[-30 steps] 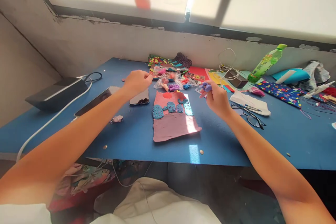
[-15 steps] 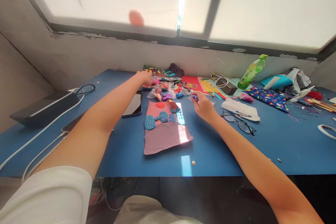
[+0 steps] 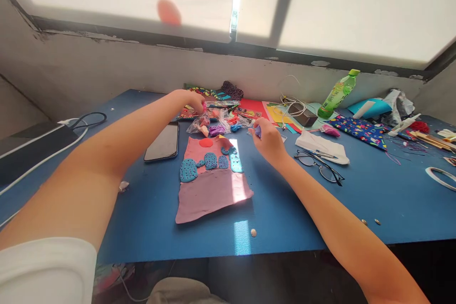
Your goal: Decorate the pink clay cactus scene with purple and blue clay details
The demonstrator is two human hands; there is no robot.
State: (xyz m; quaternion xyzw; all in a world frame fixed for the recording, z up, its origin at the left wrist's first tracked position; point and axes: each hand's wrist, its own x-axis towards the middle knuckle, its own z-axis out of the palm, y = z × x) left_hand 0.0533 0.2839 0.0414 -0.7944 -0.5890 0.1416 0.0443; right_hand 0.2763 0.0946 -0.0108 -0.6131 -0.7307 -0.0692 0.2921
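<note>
At the back of the desk my left hand (image 3: pixel 195 101) has its fingers closed at a small bright pink lump (image 3: pixel 204 105), probably modelling clay; the fingertips are partly hidden. It is over the heap of small clear bags (image 3: pixel 204 123) of coloured clay. My right hand (image 3: pixel 270 140) is closed around a lump of purple clay (image 3: pixel 258 131), raised beside the bags. Between my arms lies a pink and mauve clay sheet (image 3: pixel 213 194). It bears dotted blue clay shapes (image 3: pixel 188 170) and a red half-round piece (image 3: pixel 205 142).
A tablet (image 3: pixel 162 145) lies left of the sheet. To the right are eyeglasses (image 3: pixel 320 166), a white cloth (image 3: pixel 324 146) with a thin tool on it, a patterned pouch (image 3: pixel 358 132) and a green bottle (image 3: pixel 337 95). A small shell-like bit (image 3: pixel 253 232) is near the front edge.
My left hand has drawn slightly back, with the pink lump now at its fingertips. The right hand still holds the purple clay. The whole view has shifted a little.
</note>
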